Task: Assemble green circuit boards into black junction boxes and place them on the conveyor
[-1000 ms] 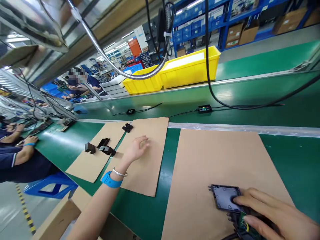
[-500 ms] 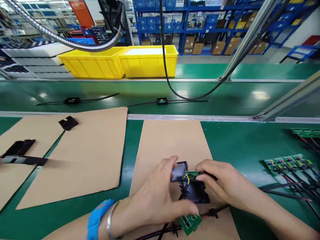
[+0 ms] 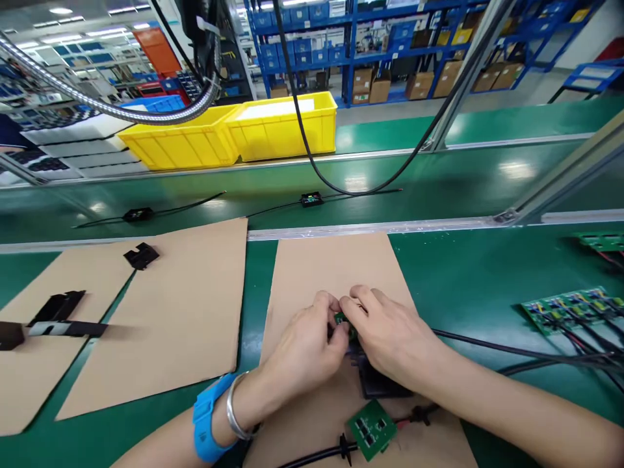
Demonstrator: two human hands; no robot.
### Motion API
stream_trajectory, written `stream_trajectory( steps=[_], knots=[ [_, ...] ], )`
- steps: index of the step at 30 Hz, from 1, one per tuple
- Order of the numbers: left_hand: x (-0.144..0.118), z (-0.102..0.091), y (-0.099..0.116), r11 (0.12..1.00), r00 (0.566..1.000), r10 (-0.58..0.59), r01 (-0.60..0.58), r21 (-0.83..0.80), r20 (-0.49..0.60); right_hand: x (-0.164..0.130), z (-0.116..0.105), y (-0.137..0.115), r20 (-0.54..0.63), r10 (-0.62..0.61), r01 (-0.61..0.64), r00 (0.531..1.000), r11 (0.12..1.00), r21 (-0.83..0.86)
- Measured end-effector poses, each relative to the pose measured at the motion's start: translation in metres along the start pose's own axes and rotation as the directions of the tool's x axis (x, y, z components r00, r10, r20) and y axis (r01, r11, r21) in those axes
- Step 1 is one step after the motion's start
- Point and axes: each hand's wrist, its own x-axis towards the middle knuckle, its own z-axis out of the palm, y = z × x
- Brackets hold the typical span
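**Both hands pinch a small board**

The left hand (image 3: 305, 341) and right hand (image 3: 387, 335) together grip a small green circuit board (image 3: 341, 320) over a black plastic housing (image 3: 380, 385), on brown cardboard (image 3: 331, 266) covering the green worktop (image 3: 463, 273). Another green circuit board (image 3: 372, 429) lies nearby.

Both hands meet over the middle cardboard sheet (image 3: 312, 266), the left hand (image 3: 305, 344) and right hand (image 3: 390, 338) touching around a small circuit board (image 3: 341, 320) above a plastic housing (image 3: 377, 385). Just before them on the same sheet lies a second circuit board (image 3: 371, 429). Left lie two more cardboard sheets (image 3: 190, 305) bearing plastic parts (image 3: 141, 255); to the right a row of wired boards (image 3: 570, 309); behind, bins (image 3: 229, 133) beyond the conveyor belt (image 3: 439, 182).
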Motion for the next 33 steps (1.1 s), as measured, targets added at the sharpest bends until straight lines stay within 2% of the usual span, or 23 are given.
stream_trajectory(
  steps=[2, 4, 6, 8, 9, 10, 12, 15, 18, 20, 23, 25, 26, 30, 33],
  knots=[
    [-0.005, -0.013, -0.013, 0.999, 0.998, 0.011, -0.008, -0.036, 0.069, -0.003, 0.000, 0.007, 0.050, -0.087, 0.082, 0.995, 0.992, 0.098],
    [-0.013, -0.029, -0.037, 0.998, 0.993, 0.052, -0.054, 0.016, 0.108, -0.005, 0.005, 0.019, 0.106, -0.139, 0.117, 0.985, 0.975, 0.191],
    [-0.026, -0.046, -0.070, 0.974, 0.998, 0.058, -0.062, 0.219, 0.025, -0.004, 0.014, 0.030, 0.129, -0.138, 0.101, 0.982, 0.960, 0.261],
    [-0.044, -0.060, -0.106, 0.876, 0.989, 0.021, 0.051, 0.479, -0.144, -0.002, 0.024, 0.039, 0.131, -0.117, 0.072, 0.984, 0.948, 0.311],
    [-0.054, -0.065, -0.122, 0.814, 0.981, -0.018, 0.127, 0.567, -0.194, -0.001, 0.028, 0.041, 0.130, -0.112, 0.064, 0.985, 0.942, 0.329],
    [-0.064, -0.068, -0.137, 0.767, 0.976, -0.062, 0.180, 0.616, -0.209, 0.000, 0.032, 0.043, 0.127, -0.114, 0.064, 0.985, 0.937, 0.343],
    [-0.087, -0.069, -0.159, 0.719, 0.977, -0.126, 0.210, 0.663, -0.173, 0.002, 0.036, 0.045, 0.110, -0.125, 0.077, 0.986, 0.927, 0.368],
    [-0.117, -0.065, -0.171, 0.704, 0.983, -0.145, 0.183, 0.686, -0.113, 0.002, 0.038, 0.047, 0.067, -0.128, 0.090, 0.990, 0.907, 0.412],
    [-0.136, -0.064, -0.165, 0.706, 0.986, -0.126, 0.169, 0.688, -0.112, 0.002, 0.038, 0.047, 0.034, -0.106, 0.081, 0.994, 0.897, 0.434],
    [-0.135, -0.069, -0.157, 0.713, 0.984, -0.118, 0.178, 0.678, -0.134, 0.003, 0.038, 0.047, 0.020, -0.100, 0.081, 0.995, 0.892, 0.445],
    [-0.099, -0.086, -0.144, 0.749, 0.974, -0.075, 0.196, 0.633, -0.213, 0.003, 0.039, 0.047, 0.016, -0.101, 0.083, 0.995, 0.889, 0.450],
    [-0.051, -0.100, -0.141, 0.801, 0.972, -0.037, 0.169, 0.575, -0.234, 0.003, 0.040, 0.047, 0.022, -0.097, 0.077, 0.995, 0.892, 0.445],
    [-0.022, -0.108, -0.142, 0.833, 0.973, -0.062, 0.174, 0.526, -0.224, 0.003, 0.040, 0.046, 0.023, -0.095, 0.075, 0.995, 0.894, 0.441],
    [0.095, -0.138, -0.164, 0.833, 0.962, -0.118, 0.231, 0.502, -0.248, 0.003, 0.038, 0.043, 0.037, -0.087, 0.063, 0.995, 0.903, 0.425],
    [0.144, -0.155, -0.184, 0.794, 0.917, -0.193, 0.356, 0.493, -0.349, 0.002, 0.036, 0.041, 0.044, -0.068, 0.044, 0.997, 0.908, 0.416]
  ],
)
